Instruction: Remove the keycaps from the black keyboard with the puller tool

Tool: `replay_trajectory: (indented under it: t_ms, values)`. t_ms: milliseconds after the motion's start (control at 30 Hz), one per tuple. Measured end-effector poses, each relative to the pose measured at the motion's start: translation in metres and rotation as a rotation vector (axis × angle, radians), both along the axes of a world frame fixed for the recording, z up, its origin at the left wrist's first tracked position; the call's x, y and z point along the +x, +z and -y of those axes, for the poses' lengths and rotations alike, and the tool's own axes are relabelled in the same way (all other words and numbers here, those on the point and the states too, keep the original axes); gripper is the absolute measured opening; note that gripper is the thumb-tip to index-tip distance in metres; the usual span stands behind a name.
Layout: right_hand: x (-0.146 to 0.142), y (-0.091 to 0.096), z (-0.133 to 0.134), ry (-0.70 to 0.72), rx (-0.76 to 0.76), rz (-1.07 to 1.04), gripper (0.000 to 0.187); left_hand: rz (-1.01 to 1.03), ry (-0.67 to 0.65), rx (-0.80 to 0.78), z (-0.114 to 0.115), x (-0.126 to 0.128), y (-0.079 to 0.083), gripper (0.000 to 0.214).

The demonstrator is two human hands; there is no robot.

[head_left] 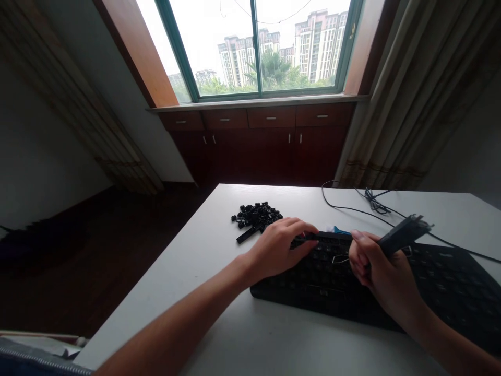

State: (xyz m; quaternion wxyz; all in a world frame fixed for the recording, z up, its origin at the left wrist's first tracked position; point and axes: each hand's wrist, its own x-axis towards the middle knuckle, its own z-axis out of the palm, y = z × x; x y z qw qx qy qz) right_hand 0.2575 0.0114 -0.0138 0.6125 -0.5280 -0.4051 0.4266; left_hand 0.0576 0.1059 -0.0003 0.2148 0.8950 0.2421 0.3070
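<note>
A black keyboard (438,282) lies on the white table (219,250). My left hand (279,245) rests palm down on the keyboard's far left corner, its fingers curled over the top edge. My right hand (381,269) is closed round a dark keycap puller (403,234); its wire loop (340,259) hangs over the keys. A heap of loose black keycaps (256,215) lies on the table just beyond my left hand.
The keyboard's black cable (352,208) snakes over the table's far right part, with a knotted bundle (376,201). A small blue-and-white object (335,230) sits behind the keyboard. Beyond the table stand dark wooden cabinets (258,141) under a window, curtains on both sides.
</note>
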Motion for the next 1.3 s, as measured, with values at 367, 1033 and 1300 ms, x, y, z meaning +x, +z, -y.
replay_trajectory:
  t_ms: [367, 1033, 1300]
  values:
    - [0.001, -0.001, 0.002, 0.015, 0.008, 0.055, 0.051, 0.150, 0.406, -0.156, -0.083, -0.083, 0.008, 0.040]
    - [0.003, -0.004, 0.002, 0.026, 0.005, 0.096, 0.051, -0.174, 0.675, -0.242, -0.111, -0.149, -0.021, 0.047]
    - [0.003, -0.003, 0.003, 0.037, 0.019, 0.113, 0.050, -0.016, 0.685, -0.279, -0.116, -0.147, -0.029, 0.051]
